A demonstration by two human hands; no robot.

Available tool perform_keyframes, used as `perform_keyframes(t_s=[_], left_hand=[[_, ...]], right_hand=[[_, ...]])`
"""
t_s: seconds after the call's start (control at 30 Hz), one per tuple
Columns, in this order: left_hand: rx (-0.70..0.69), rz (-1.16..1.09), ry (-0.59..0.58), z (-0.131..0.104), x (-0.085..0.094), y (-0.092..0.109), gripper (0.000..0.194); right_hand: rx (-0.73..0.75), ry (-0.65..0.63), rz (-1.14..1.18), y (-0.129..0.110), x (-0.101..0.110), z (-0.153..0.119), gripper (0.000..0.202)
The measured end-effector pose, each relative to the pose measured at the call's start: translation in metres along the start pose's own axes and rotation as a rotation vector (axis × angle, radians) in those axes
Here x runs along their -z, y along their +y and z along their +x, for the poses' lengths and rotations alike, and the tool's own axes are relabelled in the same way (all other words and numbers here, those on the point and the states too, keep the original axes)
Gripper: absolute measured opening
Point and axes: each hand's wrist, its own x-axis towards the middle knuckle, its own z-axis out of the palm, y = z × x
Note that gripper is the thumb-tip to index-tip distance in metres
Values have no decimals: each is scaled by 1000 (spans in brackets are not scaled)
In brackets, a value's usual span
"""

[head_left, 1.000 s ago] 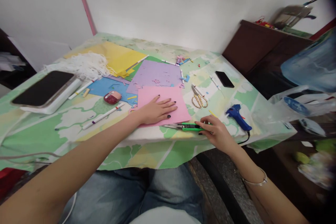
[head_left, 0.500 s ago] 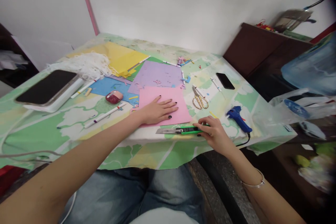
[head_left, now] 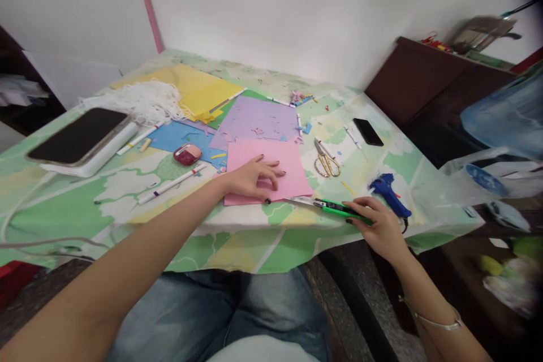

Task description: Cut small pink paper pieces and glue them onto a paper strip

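Observation:
A sheet of pink paper (head_left: 237, 164) lies near the table's front edge. My left hand (head_left: 253, 176) rests on it with bent, spread fingers, the thumb down at the sheet's near edge. In my right hand (head_left: 379, 225) is a green utility knife (head_left: 335, 207), its long blade extended leftward. The blade tip meets the pink paper's near edge; whether it lies under the sheet I cannot tell. Gold-handled scissors (head_left: 326, 161) lie to the right of the paper. Purple paper (head_left: 258, 116) with small scraps on it is just behind.
A blue glue gun (head_left: 389, 195) with a cord lies near my right hand. Farther back is a black phone (head_left: 368, 132). On the left are a larger phone (head_left: 80, 134) on a white box, white yarn (head_left: 139, 100), a red case (head_left: 187, 154), yellow paper (head_left: 199, 85) and several markers.
My right hand has moved right with the utility knife, and its blade now angles up to the paper's edge. My left fingers have gone from flat to bent, the thumb drawn to the near edge.

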Motion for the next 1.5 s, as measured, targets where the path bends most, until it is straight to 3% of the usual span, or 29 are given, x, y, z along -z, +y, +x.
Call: perform_keyframes(t_s=[0.2, 0.33, 0.63, 0.83, 1.07, 1.5], left_hand=[[-26, -3, 10, 1, -1, 2, 19], [-57, -47, 73, 0, -1, 3, 17], [-77, -95, 104, -1, 3, 3, 15], [-15, 25, 49, -22, 11, 8, 43], [97, 269, -28, -67, 15, 7, 53], [71, 429, -50, -69, 7, 0, 49]], right_hand=[[-77, 71, -40, 9, 0, -9, 26], [-41, 68, -91, 3, -1, -1, 25], [138, -48, -9, -46, -30, 36, 27], [194, -89, -24, -70, -38, 49, 26], [218, -72, -15, -65, -42, 48, 27], [259, -121, -14, -61, -41, 58, 28]])
